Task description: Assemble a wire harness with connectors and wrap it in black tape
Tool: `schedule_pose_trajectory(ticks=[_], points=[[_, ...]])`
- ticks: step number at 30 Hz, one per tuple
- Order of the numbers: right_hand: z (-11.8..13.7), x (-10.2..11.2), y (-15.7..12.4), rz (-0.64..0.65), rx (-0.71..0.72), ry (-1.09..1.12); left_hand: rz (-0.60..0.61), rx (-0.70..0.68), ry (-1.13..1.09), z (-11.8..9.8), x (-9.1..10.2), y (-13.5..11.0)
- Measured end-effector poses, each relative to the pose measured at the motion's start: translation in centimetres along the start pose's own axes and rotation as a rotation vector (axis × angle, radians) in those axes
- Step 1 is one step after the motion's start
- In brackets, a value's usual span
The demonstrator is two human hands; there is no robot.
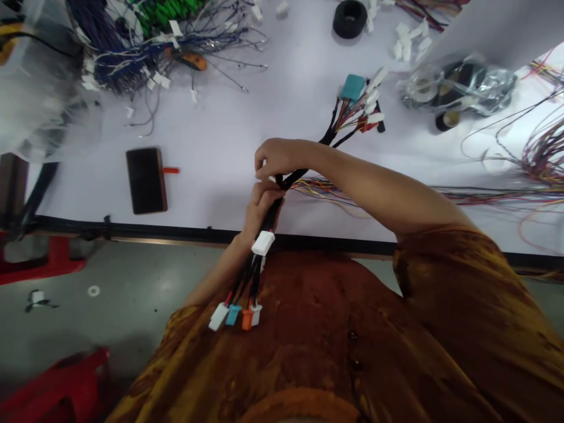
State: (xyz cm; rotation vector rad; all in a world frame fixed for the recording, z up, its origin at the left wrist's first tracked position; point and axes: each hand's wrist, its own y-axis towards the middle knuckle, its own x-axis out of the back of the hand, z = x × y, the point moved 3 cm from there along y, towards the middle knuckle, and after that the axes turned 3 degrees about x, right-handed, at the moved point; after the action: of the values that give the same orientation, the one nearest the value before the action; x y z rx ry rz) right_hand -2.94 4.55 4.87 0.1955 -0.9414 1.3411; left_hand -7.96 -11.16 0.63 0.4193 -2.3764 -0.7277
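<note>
A black-sleeved wire harness (pixel 304 154) runs from the white table toward my chest. My left hand (pixel 259 202) is closed around its black trunk near the table's edge. Just above it, my right hand (pixel 275 157) pinches the same trunk, fingers curled. The near end hangs below my left hand with a white connector (pixel 263 242) and a cluster of white, blue and orange plugs (pixel 235 316). The far end fans out into coloured wires with a teal connector (pixel 352 87) and white plugs (pixel 374 106).
A dark phone (pixel 146 180) lies on the white table (pixel 220 158) at left. Blue and green wire bundles (pixel 132 41) sit at the back left, a black tape roll (pixel 349 19) at the back, a plastic bag of parts (pixel 458 85) and loose wires (pixel 541 170) at right.
</note>
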Motion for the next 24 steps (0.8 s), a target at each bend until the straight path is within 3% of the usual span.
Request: schedule_pose_trajectory(ticks=[6, 9, 12, 16, 20, 24], points=[[2.6, 0.9, -3.1, -0.346, -0.034, -0.024, -0.079, 0.174, -0.071, 1.1, 0.1, -0.2], [2.8, -0.3, -6.3, -0.521, -0.019, 0.089, -0.125, 0.266, -0.187, 1.9, 0.0, 0.0], [2.1, -4.0, -9.4, -0.693, -0.007, 0.23, -0.173, 0.431, -0.38, 2.6, -0.2, 0.3], [0.6, -11.3, -10.8, -0.895, 0.02, 0.369, -0.151, 0.602, -0.498, 2.1, -0.5, 0.9], [-0.2, -16.3, -8.5, -0.804, 0.038, 0.385, -0.191, 0.697, -0.551, 1.3, -0.6, 1.5], [0.0, -16.2, -7.8, -0.641, 0.034, 0.3, -0.204, 0.721, -0.591, 1.0, -0.3, 1.7]])
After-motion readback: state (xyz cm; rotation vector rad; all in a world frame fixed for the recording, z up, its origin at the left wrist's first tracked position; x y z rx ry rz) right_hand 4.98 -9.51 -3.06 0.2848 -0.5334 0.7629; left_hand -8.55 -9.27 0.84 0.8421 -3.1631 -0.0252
